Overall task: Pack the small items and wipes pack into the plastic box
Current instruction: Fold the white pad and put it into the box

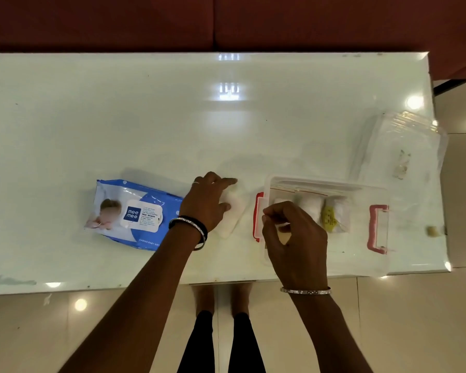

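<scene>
White glossy table (119,117). My left hand (209,201) rests half-open on a white packet (233,214), wipes pack (135,214) just outboard; right hand (293,238), loosely curled, hovers over the plastic box (361,189), contents uncertain. I'd pinch the packet firmly before lifting.

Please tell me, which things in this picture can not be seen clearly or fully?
- Head view: the small print on the blue wet wipes pack is too small to read; its right end is hidden by the left hand.
- The white soft packet under that hand is pale and blurred; its kind is unclear.
- What the right hand pinches over the clear plastic box is hidden by its own fingers.
- The small items inside the box are blurred.
</scene>
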Tool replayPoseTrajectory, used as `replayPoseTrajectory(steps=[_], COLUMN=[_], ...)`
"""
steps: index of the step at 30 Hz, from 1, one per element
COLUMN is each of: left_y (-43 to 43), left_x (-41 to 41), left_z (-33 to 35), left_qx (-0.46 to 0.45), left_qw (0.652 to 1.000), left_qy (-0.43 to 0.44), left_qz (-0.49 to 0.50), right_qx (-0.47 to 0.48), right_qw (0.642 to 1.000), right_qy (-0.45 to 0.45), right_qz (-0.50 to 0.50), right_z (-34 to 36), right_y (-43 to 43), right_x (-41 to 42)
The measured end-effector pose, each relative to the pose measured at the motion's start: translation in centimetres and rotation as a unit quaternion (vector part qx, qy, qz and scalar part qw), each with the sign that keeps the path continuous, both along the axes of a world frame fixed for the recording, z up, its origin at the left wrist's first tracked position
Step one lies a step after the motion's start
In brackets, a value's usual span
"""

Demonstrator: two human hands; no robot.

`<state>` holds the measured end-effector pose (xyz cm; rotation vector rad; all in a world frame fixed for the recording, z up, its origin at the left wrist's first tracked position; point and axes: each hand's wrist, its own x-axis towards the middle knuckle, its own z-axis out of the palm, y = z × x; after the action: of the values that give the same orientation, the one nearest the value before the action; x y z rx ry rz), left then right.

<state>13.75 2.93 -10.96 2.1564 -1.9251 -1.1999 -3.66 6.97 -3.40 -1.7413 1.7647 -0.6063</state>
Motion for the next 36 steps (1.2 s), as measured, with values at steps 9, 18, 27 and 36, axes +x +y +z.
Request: replayPoseTrajectory(steps=[9, 18, 27, 36], left_y=[1.6, 5.5, 7.4, 8.7], left_x=[0.1, 1.1, 4.7, 5.7], left_z=[-0.1, 6.0, 7.5, 7.2], left_qx=[-0.045, -0.052, 0.089, 0.021], left_qw=[0.998, 0.919, 0.722, 0.707], left_qy=[0.041, 0.311, 0.546, 0.51], left_qz=[0.035, 0.237, 0.416, 0.489], right_qx=[0.023, 0.183, 0.242, 0.287], right_qw=[1.0, 0.979, 0.935, 0.91], right_qy=[-0.008, -0.087, -0.256, -0.296], right_qz=[-0.004, -0.029, -0.052, -0.05], right_z=[-0.2, 0.7, 1.6, 1.9], right_y=[0.0, 0.2, 0.2, 1.0], right_x=[0.4, 3.9, 5.3, 6.1])
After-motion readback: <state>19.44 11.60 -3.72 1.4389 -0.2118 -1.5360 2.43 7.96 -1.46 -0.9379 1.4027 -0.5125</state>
